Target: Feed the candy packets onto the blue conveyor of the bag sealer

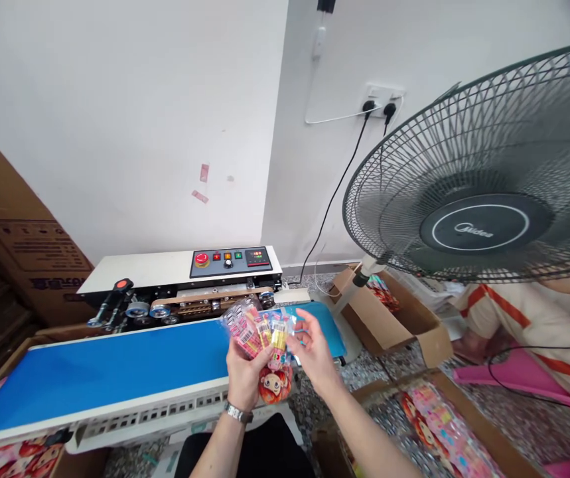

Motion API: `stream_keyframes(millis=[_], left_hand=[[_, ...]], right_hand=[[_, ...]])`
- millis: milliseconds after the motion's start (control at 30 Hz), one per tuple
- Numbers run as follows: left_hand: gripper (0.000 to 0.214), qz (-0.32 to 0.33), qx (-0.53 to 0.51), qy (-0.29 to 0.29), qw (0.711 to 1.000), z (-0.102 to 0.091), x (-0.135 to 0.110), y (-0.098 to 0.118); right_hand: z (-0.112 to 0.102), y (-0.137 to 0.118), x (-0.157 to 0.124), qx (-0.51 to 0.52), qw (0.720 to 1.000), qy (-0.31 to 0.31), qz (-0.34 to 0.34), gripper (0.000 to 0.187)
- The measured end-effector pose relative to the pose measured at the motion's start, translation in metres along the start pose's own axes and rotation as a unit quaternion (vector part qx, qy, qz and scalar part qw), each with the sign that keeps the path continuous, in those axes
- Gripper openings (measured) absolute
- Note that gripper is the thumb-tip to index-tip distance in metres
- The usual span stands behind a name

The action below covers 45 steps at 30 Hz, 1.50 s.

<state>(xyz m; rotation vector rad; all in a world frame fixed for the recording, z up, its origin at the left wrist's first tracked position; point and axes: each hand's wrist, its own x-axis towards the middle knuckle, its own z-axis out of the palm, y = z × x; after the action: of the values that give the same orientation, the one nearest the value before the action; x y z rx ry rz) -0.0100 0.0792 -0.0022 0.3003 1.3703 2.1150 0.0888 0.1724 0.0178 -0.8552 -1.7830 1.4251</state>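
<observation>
Several small clear plastic packets with pink and yellow printing are fanned out in my left hand, its thumb pressed across their front. A packet with a yellow label lies at the right of the fan, and a red-haired cartoon figure shows below it. My right hand pinches the right edge of this packet between thumb and fingers, with other fingers raised. Both hands are just in front of a band sealing machine, near the right end of its blue conveyor belt.
A large fan stands at the right. Open cardboard boxes with printed packages sit on the speckled floor. Another person's leg is beside a pink stool. Tall cartons stand left; a black cord hangs along the wall.
</observation>
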Motion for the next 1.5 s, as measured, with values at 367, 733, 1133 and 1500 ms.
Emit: stream_keyframes(millis=[367,733,1133,1500], left_hand=[[0.053,0.000,-0.007,0.007,1.000,0.000,0.001,0.009],[0.054,-0.011,0.006,-0.012,1.000,-0.005,0.000,0.009],[0.048,-0.013,-0.031,0.038,0.999,0.000,0.003,0.009],[0.049,-0.010,-0.067,0.076,0.995,-0.014,0.012,0.008]], right_hand=[[0.016,0.005,0.000,0.073,0.997,-0.016,0.012,0.038],[0.005,-0.009,0.016,-0.007,0.997,-0.078,0.003,0.024],[0.027,0.010,-0.002,0.022,1.000,0.006,0.007,0.026],[-0.012,0.050,0.076,-0.186,0.976,0.108,0.013,0.014]])
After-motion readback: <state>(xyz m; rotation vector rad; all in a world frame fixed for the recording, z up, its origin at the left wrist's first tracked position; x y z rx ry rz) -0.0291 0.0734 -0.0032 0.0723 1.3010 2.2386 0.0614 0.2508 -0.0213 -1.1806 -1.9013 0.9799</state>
